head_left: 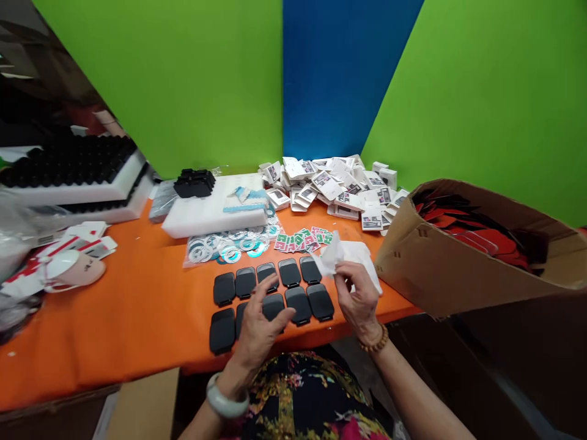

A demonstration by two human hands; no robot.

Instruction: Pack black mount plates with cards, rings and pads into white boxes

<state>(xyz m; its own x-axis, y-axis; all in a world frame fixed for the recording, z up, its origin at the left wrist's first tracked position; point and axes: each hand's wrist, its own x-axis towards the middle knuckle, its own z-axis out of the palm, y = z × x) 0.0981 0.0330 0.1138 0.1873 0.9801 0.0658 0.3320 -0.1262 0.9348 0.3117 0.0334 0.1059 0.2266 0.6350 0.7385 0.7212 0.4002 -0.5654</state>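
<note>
Two rows of flat black rounded cases (224, 288) lie on the orange tabletop in front of me. Above the near row hovers my left hand (262, 321), its thumb and fingers apart with nothing between them; it hides parts of some cases. To the right, my right hand (358, 294) pinches a thin white sheet (334, 252) by its lower edge. More white paper (362, 260) lies flat just behind that hand. Beyond the cases are small red and green printed cards (302, 240) and a clear bag of silvery rings (229, 244).
A cardboard box (426, 263) holding red and black pieces stands at the right edge. Small white boxes (330, 183) are heaped at the back. A white foam block (215, 214) carries black parts (194, 183). On the left are a mug (77, 269) and stacked foam trays (92, 186).
</note>
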